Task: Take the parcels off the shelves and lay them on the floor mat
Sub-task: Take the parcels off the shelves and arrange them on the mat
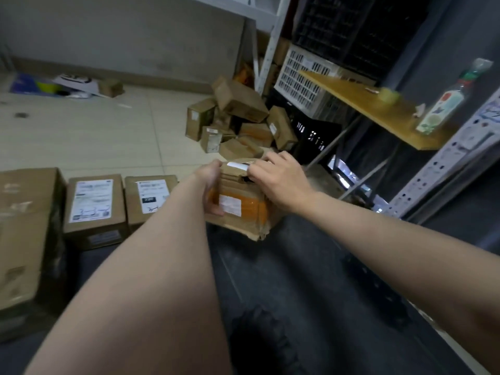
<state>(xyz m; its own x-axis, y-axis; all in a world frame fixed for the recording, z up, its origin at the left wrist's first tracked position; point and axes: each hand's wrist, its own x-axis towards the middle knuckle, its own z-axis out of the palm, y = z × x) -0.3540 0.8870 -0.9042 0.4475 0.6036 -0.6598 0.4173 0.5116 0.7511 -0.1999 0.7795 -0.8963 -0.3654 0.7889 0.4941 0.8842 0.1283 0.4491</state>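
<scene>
A battered brown cardboard parcel [240,204] with orange tape and white labels is held between both my hands, low over the dark floor mat [311,280]. My left hand [209,185] grips its left side, thumb under the near face. My right hand [278,177] grips the top right edge with curled fingers. Two labelled parcels [94,209] [148,198] and a large box [24,239] stand on the mat to the left. The wooden shelf [378,109] on the right carries no parcel.
A heap of brown parcels [238,120] lies on the tiled floor ahead, against white and black crates [305,82]. A bottle [443,104] and a tape roll [389,94] sit on the shelf. A perforated metal upright [443,163] stands at right. Papers lie at far left.
</scene>
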